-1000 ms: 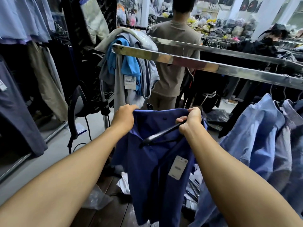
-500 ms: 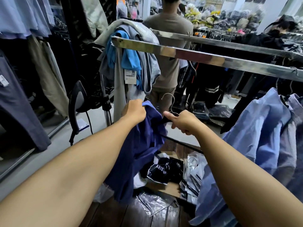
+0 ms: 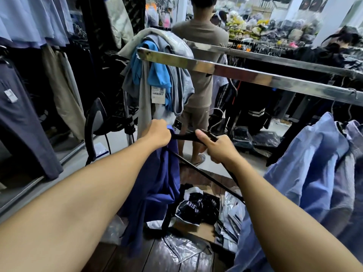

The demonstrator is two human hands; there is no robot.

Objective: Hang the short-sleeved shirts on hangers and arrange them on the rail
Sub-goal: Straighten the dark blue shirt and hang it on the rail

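left hand [image 3: 157, 134]: centre of the frame, fingers curled round the top of the shirt, bunching it
right hand [image 3: 218, 148]: just right of the left hand, closed round the hanger, thumb laid along its top
shirt [image 3: 153, 183]: navy, hangs crumpled from the left hand down toward the floor, below the rail's left end
hanger [image 3: 184, 136]: black, one arm runs from the right hand to the shirt; the bottom bar slants down to the lower right
rail [image 3: 255, 77]: chrome bar, runs from upper centre down to the right edge
pile [image 3: 163, 61]: grey and bright blue clothes draped over the rail's left end, a paper tag hanging out
hung shirts [image 3: 314, 163]: pale blue, right edge, under the rail
floor [image 3: 127, 258]: dark wood boards at the bottom, pale grey further back
bags [image 3: 182, 250]: clear plastic wrappers and a black printed bag lie on the boards, beside cardboard
chair [image 3: 96, 122]: black, left of the pile
person [image 3: 202, 55]: beige tee, back turned, behind the rail
left wall [image 3: 19, 26]: hung blue, tan and dark garments
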